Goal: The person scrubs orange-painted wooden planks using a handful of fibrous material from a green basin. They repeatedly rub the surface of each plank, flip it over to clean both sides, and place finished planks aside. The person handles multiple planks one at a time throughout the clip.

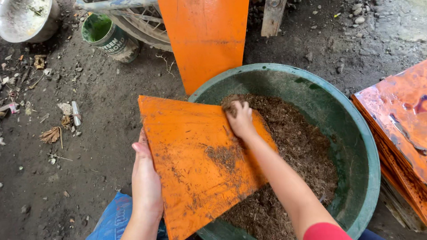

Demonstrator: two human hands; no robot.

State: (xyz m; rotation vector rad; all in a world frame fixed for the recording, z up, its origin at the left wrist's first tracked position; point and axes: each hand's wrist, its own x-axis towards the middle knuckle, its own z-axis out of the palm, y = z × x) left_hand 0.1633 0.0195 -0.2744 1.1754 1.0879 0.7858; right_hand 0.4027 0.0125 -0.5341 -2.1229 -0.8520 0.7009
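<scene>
— Hands first: what is each one doing?

— Left hand [144,178] lies flat along the near-left edge of the orange tile [202,164], fingers straight and pressed together, propping the slab from the side away from the green basin [364,146]. Right hand [241,119] is curled into a loose fist around a clump of brown fibre, knuckles down on the tile's upper corner, right at the heap's edge.

— Why is the tile tilted like that?

— It leans over the basin's near-left rim, so I judge that any fibre loosened from its face slides back into the brown fibrous heap [289,151] inside the basin instead of onto the dirt floor [89,133]. Streaks of fibre cling to the middle of the tile, below the right hand.

— And around the basin?

— Beyond its far rim, a second orange board [207,40] stands upright, leaning against a metal frame. To the basin's right, a stack of glossy orange tiles [396,129] lies close beside its wall, within easy reach. Far-left of the basin sits a green paint can [106,35], with a grey bowl [26,18] further left.
</scene>
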